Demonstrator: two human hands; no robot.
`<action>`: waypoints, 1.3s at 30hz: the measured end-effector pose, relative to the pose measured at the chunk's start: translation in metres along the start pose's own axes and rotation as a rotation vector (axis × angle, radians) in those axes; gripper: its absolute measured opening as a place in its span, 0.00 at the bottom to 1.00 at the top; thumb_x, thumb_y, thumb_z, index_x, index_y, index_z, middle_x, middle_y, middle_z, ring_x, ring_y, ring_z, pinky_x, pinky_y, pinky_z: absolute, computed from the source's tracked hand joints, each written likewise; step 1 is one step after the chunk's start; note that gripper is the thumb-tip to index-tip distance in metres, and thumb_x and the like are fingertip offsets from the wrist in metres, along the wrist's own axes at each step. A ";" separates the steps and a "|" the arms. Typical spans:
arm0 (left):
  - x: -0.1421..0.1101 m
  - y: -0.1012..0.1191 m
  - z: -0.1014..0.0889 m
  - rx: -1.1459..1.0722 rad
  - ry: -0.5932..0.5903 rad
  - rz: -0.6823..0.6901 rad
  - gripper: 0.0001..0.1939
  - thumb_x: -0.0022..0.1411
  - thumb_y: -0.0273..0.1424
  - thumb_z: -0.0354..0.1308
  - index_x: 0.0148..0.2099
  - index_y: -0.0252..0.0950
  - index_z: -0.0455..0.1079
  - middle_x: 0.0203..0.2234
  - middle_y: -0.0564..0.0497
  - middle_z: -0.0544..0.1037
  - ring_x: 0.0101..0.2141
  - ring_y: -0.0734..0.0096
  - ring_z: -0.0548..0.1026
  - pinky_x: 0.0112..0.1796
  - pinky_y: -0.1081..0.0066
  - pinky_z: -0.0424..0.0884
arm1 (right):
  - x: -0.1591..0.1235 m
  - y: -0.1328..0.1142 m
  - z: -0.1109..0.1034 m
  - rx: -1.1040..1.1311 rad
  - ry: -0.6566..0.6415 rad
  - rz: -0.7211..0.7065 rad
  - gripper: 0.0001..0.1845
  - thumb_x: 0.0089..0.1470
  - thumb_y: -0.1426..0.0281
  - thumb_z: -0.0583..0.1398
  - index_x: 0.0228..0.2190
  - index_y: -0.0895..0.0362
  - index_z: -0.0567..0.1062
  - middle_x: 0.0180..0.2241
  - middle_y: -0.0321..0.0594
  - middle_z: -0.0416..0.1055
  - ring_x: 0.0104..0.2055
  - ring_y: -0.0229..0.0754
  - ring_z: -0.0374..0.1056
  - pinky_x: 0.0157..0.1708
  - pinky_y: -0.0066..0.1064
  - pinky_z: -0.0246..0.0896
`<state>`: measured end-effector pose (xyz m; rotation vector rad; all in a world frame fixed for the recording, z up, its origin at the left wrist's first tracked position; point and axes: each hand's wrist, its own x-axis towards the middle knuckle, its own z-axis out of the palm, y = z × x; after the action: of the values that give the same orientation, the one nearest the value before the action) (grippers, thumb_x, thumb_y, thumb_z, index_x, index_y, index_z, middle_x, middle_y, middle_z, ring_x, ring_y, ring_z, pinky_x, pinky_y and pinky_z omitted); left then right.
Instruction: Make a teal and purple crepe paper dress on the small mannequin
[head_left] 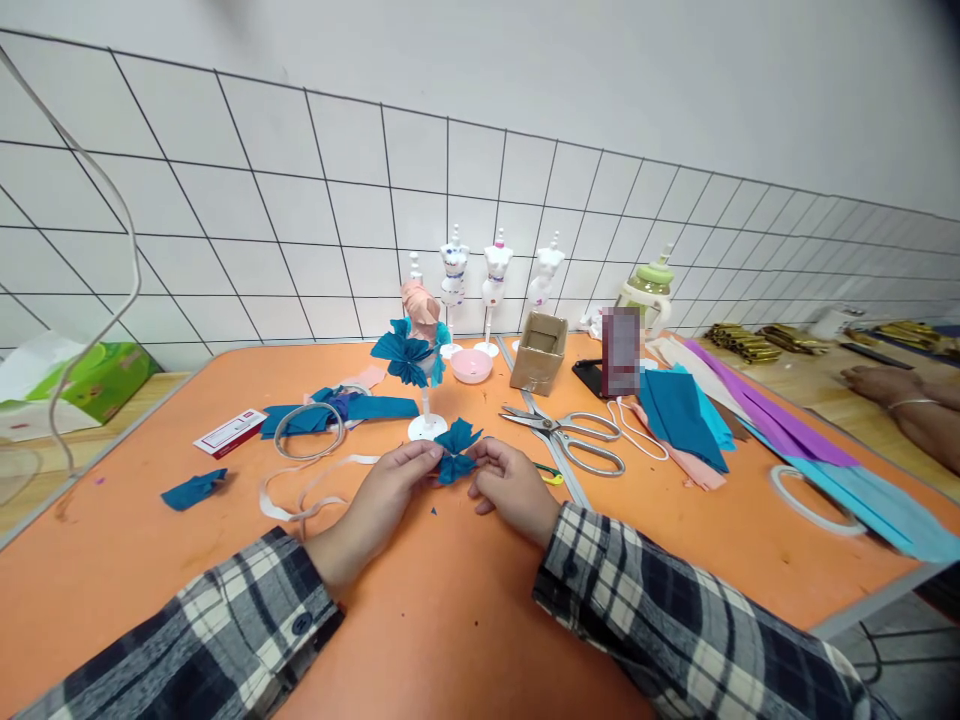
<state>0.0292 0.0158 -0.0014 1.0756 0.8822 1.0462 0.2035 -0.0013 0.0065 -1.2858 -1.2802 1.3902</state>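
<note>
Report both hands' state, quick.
Left hand: closed, pinching the ruffled blue crepe-paper piece.
Right hand: partly curled at that piece's right edge; whether it grips cannot be told.

Single head-worn view, taken from above and behind the left hand point(391, 487) and right hand point(519, 487), facing forward and down. The hands lie close, just below mid-frame; the counter point(435, 610) spreads around them, the wall point(420, 145) rising beyond, farther off.
</note>
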 end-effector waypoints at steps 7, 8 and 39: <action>0.003 -0.004 -0.002 0.321 0.031 0.066 0.18 0.57 0.47 0.63 0.35 0.35 0.77 0.31 0.48 0.79 0.36 0.61 0.74 0.40 0.66 0.67 | -0.007 -0.006 0.003 0.069 0.001 -0.103 0.19 0.43 0.62 0.63 0.39 0.53 0.70 0.36 0.38 0.71 0.35 0.40 0.67 0.22 0.24 0.63; 0.003 -0.003 -0.001 0.354 0.039 0.076 0.19 0.57 0.48 0.63 0.35 0.36 0.77 0.32 0.47 0.79 0.37 0.60 0.74 0.41 0.65 0.68 | -0.005 -0.005 0.003 0.072 0.033 -0.118 0.20 0.43 0.60 0.64 0.38 0.54 0.69 0.34 0.38 0.71 0.33 0.39 0.67 0.21 0.24 0.63; -0.004 -0.003 0.004 0.692 -0.237 0.114 0.11 0.59 0.38 0.58 0.33 0.35 0.73 0.24 0.52 0.75 0.26 0.71 0.69 0.28 0.73 0.63 | 0.003 0.005 -0.008 -0.432 0.078 -0.346 0.06 0.51 0.66 0.61 0.26 0.56 0.73 0.23 0.34 0.66 0.28 0.37 0.61 0.31 0.31 0.56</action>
<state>0.0324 0.0107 -0.0036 1.8044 1.0233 0.6860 0.2114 0.0021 0.0012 -1.3001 -1.7153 0.8400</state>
